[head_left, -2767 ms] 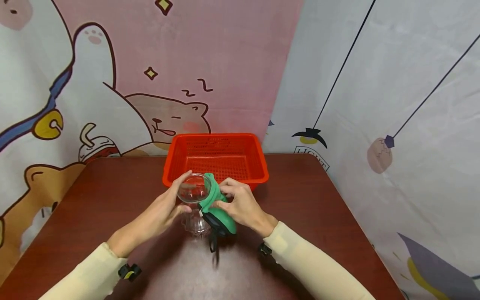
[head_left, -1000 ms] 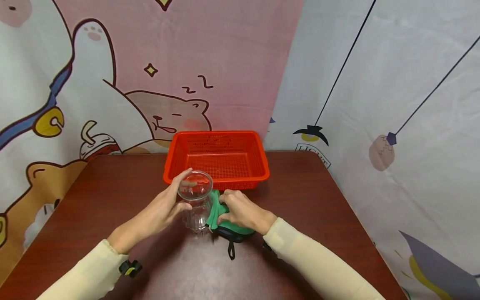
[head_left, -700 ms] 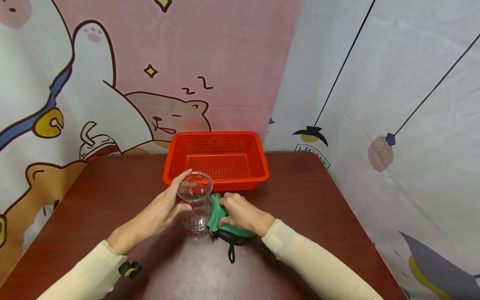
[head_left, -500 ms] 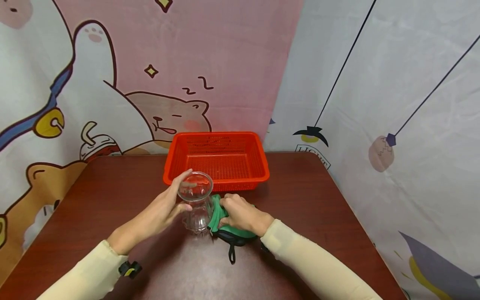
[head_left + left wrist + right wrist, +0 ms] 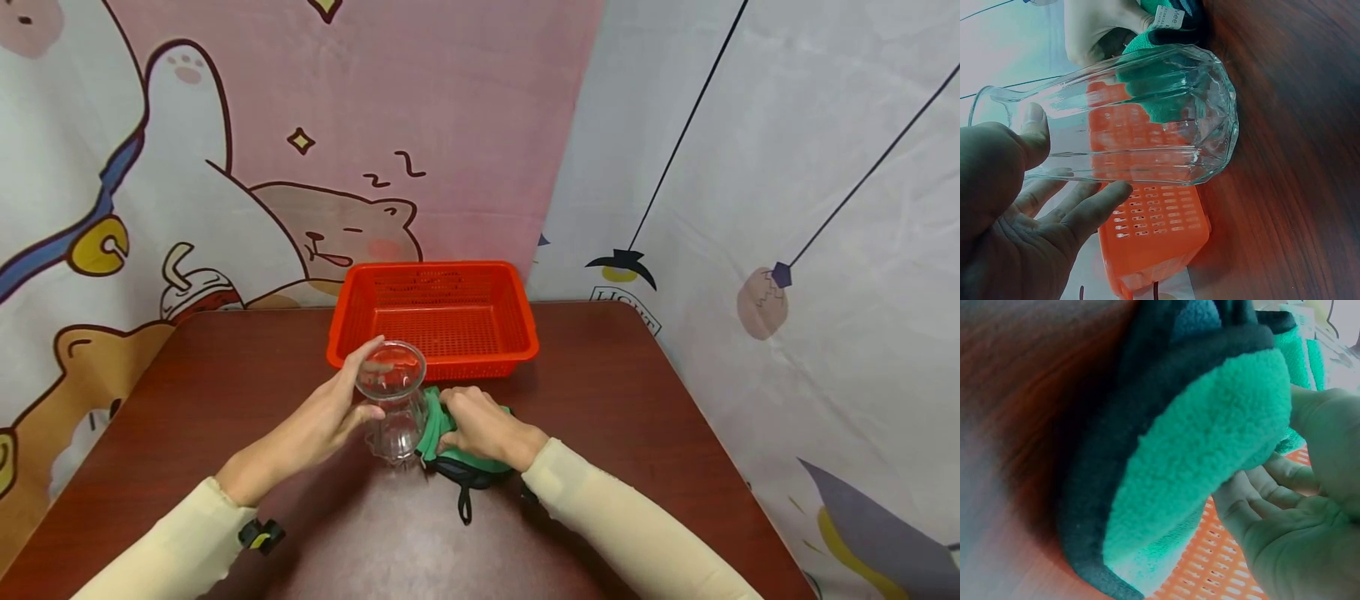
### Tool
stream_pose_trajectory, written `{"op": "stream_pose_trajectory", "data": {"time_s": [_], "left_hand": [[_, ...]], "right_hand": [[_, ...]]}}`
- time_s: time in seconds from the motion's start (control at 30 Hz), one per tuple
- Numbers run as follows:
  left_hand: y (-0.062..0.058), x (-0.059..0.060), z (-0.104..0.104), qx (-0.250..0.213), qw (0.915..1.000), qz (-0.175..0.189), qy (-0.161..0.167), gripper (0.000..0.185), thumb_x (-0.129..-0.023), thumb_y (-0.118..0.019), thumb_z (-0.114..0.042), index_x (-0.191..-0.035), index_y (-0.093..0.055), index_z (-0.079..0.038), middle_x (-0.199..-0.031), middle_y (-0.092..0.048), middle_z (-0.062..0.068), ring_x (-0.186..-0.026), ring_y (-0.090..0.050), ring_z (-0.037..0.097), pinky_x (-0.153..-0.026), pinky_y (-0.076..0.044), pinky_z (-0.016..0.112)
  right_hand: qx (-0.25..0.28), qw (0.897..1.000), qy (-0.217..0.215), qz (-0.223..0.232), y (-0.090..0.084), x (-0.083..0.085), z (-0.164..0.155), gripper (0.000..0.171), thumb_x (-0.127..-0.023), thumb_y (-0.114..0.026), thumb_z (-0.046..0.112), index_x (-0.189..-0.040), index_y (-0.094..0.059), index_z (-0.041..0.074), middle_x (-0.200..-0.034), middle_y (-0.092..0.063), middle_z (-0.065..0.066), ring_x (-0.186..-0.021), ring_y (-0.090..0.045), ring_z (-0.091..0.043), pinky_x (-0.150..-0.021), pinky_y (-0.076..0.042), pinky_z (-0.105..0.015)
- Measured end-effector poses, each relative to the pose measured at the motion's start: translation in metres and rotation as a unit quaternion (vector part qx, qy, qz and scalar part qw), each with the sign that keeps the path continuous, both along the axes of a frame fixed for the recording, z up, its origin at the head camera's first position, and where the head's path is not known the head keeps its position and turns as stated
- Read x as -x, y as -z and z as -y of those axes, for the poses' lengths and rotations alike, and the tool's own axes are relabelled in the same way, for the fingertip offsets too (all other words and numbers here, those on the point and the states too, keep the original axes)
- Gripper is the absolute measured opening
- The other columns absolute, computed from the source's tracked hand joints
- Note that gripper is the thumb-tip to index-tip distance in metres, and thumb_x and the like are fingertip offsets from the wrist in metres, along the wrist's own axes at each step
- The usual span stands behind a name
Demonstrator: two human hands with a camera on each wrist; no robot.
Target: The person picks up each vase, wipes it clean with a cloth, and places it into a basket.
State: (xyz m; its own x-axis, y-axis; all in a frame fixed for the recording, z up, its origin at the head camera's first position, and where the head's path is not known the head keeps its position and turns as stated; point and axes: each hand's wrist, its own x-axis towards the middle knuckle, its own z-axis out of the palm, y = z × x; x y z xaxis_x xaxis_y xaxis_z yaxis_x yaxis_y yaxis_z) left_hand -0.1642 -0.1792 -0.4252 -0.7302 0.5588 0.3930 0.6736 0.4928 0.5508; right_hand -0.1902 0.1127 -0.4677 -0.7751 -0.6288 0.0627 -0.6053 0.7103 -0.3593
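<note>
- Your left hand (image 5: 330,421) wraps the neck of the clear glass vase (image 5: 392,400), thumb on one side and fingers on the other; the vase stands upright on the dark red table (image 5: 615,400), just in front of the orange basket (image 5: 435,321).
- Your right hand (image 5: 480,425) has its fingers curled into the green cloth (image 5: 431,429), which lies on the table pressed against the vase's right side.
- From your head view the vase's ribs barely show; your left wrist view shows the fluted glass (image 5: 1147,119) plainly, with the basket (image 5: 1154,231) and the cloth (image 5: 1154,100) seen through it.
- Only your right wrist view shows the cloth's make: fleecy green pile (image 5: 1210,462) with a dark border along its edge, your fingers (image 5: 1260,506) gripping it from below.
- The head view alone shows a dark loop hanging off the cloth toward you.
- A small white tag (image 5: 1169,15) sits on the cloth in the left wrist view; its print is too small to read.
- On the backdrop (image 5: 675,167) beyond the table's right edge, partly cut-off letters show; I cannot read them surely.
</note>
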Motion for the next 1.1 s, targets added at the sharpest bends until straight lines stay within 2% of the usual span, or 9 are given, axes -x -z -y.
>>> {"op": "stream_pose_trajectory", "data": {"time_s": [0.13,0.43,0.83,1.1], "left_hand": [[-0.0001,0.0004,0.0001,0.0,1.0,-0.001,0.001,0.111,-0.098,-0.088,-0.009,-0.183,-0.017,-0.008,-0.157,-0.07,0.025,-0.142,-0.073,0.047,-0.121,-0.055,0.069],[-0.0004,0.0014,-0.0003,0.002,1.0,-0.007,0.002,0.11,-0.098,-0.087,-0.009,-0.183,-0.017,-0.007,-0.156,-0.07,0.025,-0.141,-0.074,0.045,-0.12,-0.056,0.068],[-0.0014,0.0008,-0.0011,0.001,0.9998,-0.018,-0.002,0.111,-0.096,-0.089,-0.008,-0.182,-0.019,-0.005,-0.156,-0.071,0.023,-0.141,-0.075,0.038,-0.119,-0.057,0.068],[-0.002,0.0012,0.001,0.008,0.9999,0.0,-0.006,0.109,-0.099,-0.087,-0.011,-0.183,-0.017,-0.007,-0.158,-0.07,0.021,-0.145,-0.072,0.043,-0.122,-0.054,0.07]], "right_hand": [[0.006,1.0,0.001,0.002,0.0007,0.0006,-0.0007,0.045,-0.092,-0.103,0.034,-0.115,-0.075,0.006,-0.09,-0.068,0.001,-0.075,-0.053,-0.007,-0.066,-0.048,-0.021],[0.037,0.999,0.001,0.006,0.0044,0.001,-0.003,0.041,-0.091,-0.103,0.031,-0.108,-0.072,0.011,-0.089,-0.059,0.003,-0.079,-0.049,-0.011,-0.066,-0.04,-0.023],[0.072,0.997,0.006,-0.008,0.0073,-0.0028,-0.0053,0.043,-0.092,-0.103,0.029,-0.119,-0.076,0.008,-0.108,-0.074,0.0,-0.092,-0.06,-0.011,-0.076,-0.054,-0.023],[0.106,0.994,0.005,-0.019,0.0053,-0.0052,-0.0058,0.043,-0.094,-0.101,0.026,-0.125,-0.078,0.007,-0.117,-0.077,-0.003,-0.102,-0.068,-0.012,-0.087,-0.061,-0.025]]}}
